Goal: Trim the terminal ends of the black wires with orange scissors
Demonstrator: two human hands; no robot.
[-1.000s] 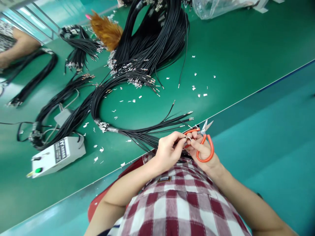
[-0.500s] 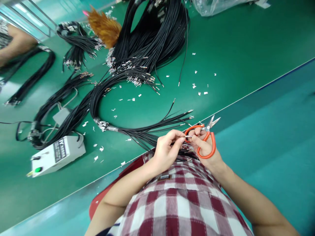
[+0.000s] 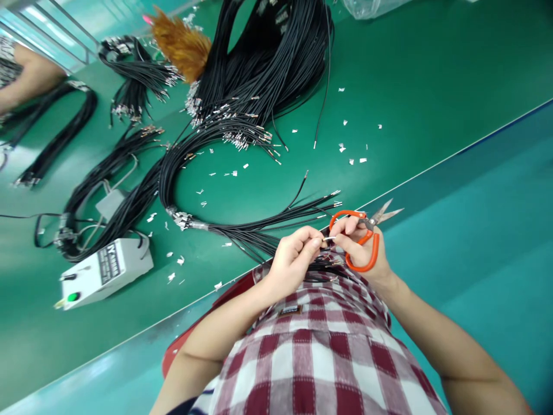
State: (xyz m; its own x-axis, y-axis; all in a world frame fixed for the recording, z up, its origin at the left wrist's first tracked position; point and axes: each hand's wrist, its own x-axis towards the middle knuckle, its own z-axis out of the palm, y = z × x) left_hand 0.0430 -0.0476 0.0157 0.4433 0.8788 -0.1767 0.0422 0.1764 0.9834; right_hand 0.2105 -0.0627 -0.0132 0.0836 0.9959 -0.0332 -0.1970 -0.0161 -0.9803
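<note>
Pinched in my left hand (image 3: 296, 256) is the end of a black cable, and a short pale tip (image 3: 329, 238) of it shows between my two hands. My right hand (image 3: 365, 251) carries orange-handled scissors (image 3: 362, 268), their blades parted and pointing away to the upper right. The thumb and a finger of that hand touch the pale tip. A bundle of black cables (image 3: 259, 223), wrapped with clear tape, runs over the green table (image 3: 423, 98) to its front edge beside my left hand. Several loose cable ends hang at my checkered apron (image 3: 302, 346).
A large heap of black cables (image 3: 285, 63) lies at the back, beside a brown feathery duster (image 3: 184, 46). At the left stands a white box (image 3: 108, 274) with a green button. White scraps dot the table. Another person's arm (image 3: 37, 72) is at the upper left.
My right hand and the scissors have shifted slightly to the right and up, away from my left hand. More of the pale tip shows between the hands.
</note>
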